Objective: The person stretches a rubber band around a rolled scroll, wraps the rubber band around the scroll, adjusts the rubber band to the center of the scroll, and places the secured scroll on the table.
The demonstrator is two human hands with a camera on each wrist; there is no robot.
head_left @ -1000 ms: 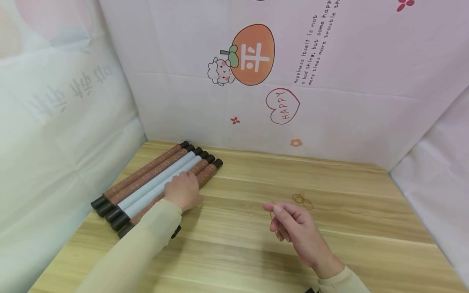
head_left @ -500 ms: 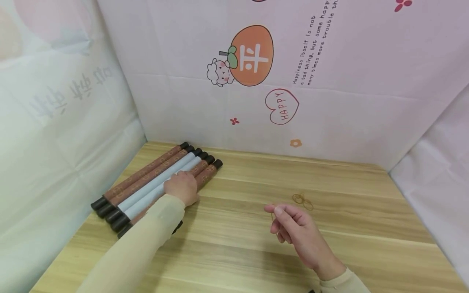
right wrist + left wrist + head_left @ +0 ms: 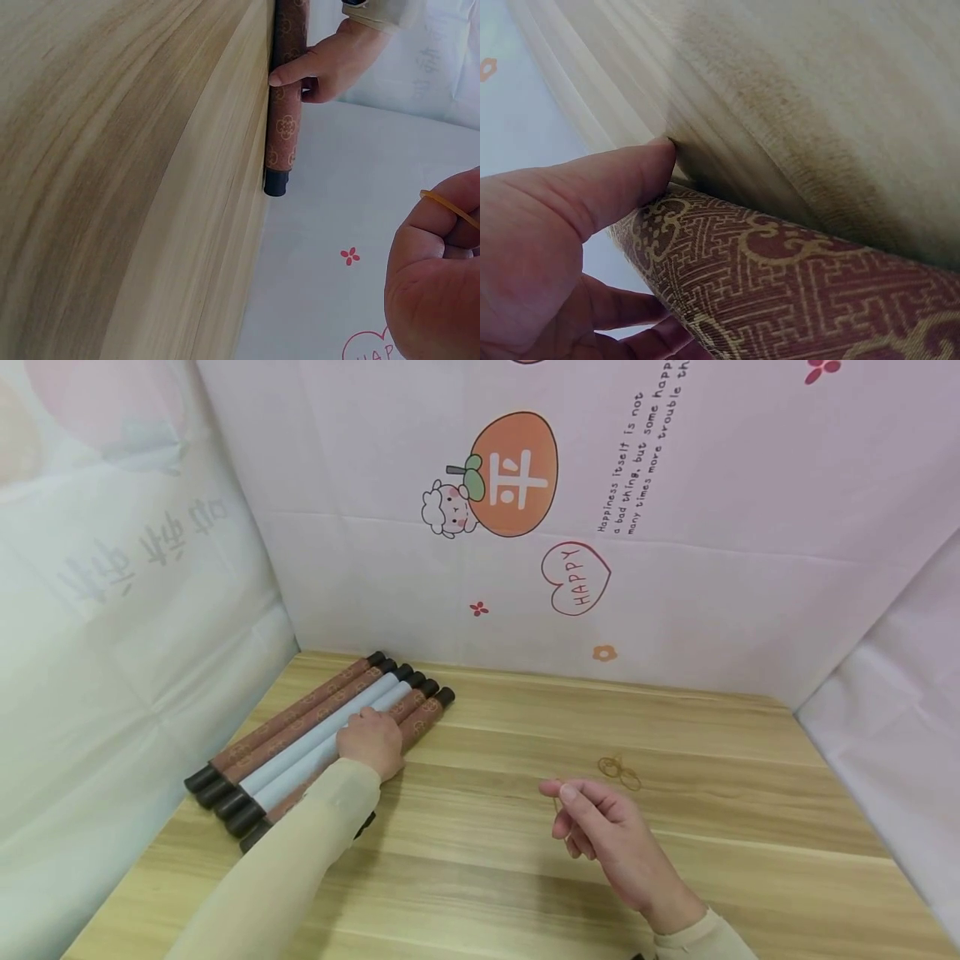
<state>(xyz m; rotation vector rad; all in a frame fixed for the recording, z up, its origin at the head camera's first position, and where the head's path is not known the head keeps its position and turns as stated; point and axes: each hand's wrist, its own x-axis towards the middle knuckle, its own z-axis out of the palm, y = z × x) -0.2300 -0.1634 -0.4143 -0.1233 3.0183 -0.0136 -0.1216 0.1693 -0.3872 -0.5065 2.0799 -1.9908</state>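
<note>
My left hand (image 3: 371,743) grips the rightmost of several rolled scrolls, a brown one (image 3: 422,720) with gold patterns and black end knobs. In the left wrist view, the thumb lies along one side of the brocade roll (image 3: 795,277) and the fingers reach round the other, partly hidden. My right hand (image 3: 603,827) is raised to the right of the scrolls, pinching a thin yellow-brown rubber band (image 3: 450,206) between thumb and forefinger. Beyond it on the table lie a few loose rubber bands (image 3: 619,770).
Side by side with the held scroll lie two pale blue scrolls (image 3: 322,731) and more brown ones (image 3: 288,710). They rest on the wood-grain table (image 3: 480,877). A white printed cloth (image 3: 360,552) rises behind the table, with cloth walls on both sides.
My left hand shifts very slightly on the scroll, its thumb side drawing in a little. The right hand stays nearly still with the rubber band.
</note>
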